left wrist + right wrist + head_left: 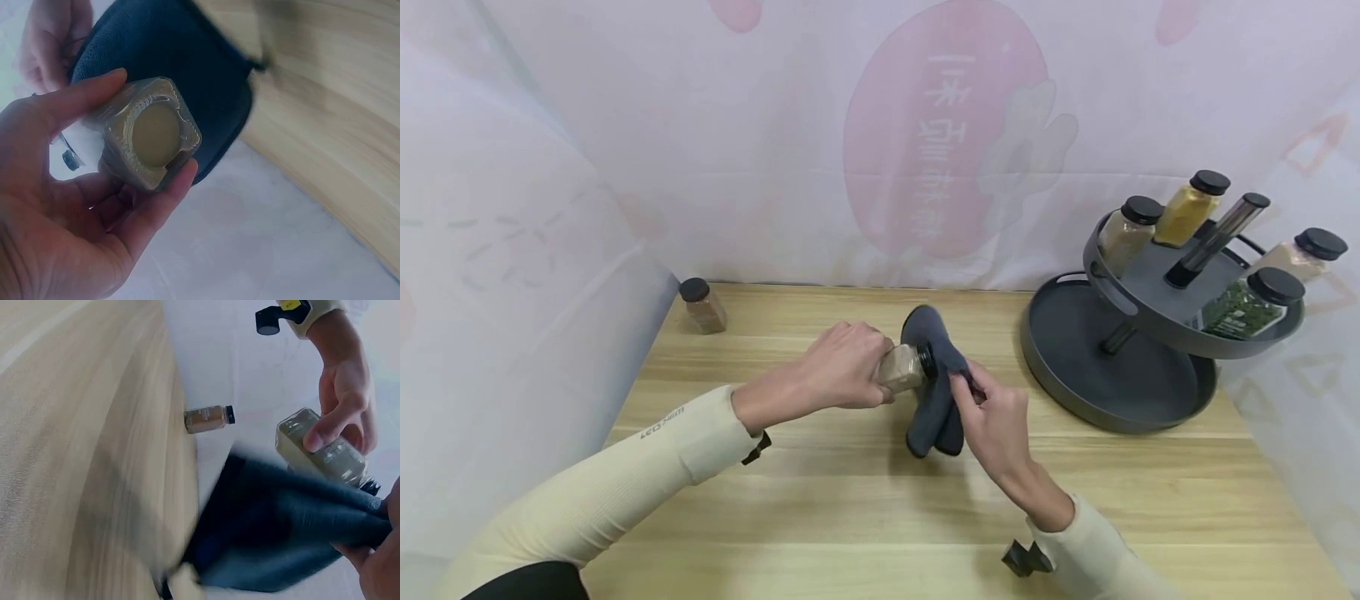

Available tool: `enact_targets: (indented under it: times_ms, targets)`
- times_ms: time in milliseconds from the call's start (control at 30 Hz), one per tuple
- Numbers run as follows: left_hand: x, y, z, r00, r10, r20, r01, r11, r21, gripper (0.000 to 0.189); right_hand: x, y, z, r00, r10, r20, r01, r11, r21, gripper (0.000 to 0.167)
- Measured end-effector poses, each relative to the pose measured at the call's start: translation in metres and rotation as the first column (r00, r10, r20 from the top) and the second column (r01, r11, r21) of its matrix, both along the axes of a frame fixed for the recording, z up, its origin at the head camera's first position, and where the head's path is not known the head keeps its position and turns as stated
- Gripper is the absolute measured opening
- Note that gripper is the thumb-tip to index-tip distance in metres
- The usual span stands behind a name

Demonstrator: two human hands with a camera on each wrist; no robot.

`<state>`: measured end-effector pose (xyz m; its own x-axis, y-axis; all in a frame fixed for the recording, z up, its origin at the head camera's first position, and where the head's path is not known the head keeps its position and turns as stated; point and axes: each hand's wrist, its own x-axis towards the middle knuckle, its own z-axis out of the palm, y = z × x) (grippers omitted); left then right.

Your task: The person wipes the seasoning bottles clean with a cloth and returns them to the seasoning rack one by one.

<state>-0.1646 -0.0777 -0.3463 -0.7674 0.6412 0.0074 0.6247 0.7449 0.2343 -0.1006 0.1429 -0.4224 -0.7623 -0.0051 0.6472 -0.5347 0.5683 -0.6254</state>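
My left hand [842, 367] grips a clear square spice jar [901, 369] of pale tan powder, tilted on its side with its black lid toward the right. In the left wrist view the jar's base [156, 134] faces the camera, thumb and fingers around its sides. My right hand [996, 421] pinches a dark blue-grey cloth [934, 392], which hangs in folds against the lid end of the jar. The cloth's lower part [269, 525] hangs over the wooden table and is blurred in the right wrist view.
A brown spice jar [703, 308] with a black lid stands at the table's back left corner. On the right is a dark two-tier round rack [1120, 408]; several spice jars, including a yellow one [1187, 212] and a green herb one [1243, 308], stand on its upper tier.
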Motion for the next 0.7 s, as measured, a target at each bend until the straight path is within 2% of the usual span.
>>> enact_targets:
  times_ms: [67,167,433,700]
  targets:
    - [0.000,0.001,0.001,1.000,-0.003,0.008,0.003,1.000,0.005,0.037,-0.002,0.001,-0.001,0.998,0.002,0.055,0.000,0.999,-0.041,0.012]
    - [-0.001,0.001,0.000,1.000,-0.009,0.018,0.008,1.000,0.026,0.038,-0.003,0.002,0.001,0.997,0.008,0.075,-0.003,0.998,-0.065,0.012]
    - [-0.001,0.002,-0.005,1.000,-0.010,0.028,0.008,0.998,0.069,0.034,-0.008,0.009,0.008,0.999,-0.022,0.032,0.023,0.998,-0.051,0.014]
    - [0.003,-0.001,-0.020,0.998,0.025,0.050,-0.031,0.992,0.120,0.035,-0.010,0.017,0.012,0.999,-0.029,0.018,0.030,0.998,-0.058,0.016]
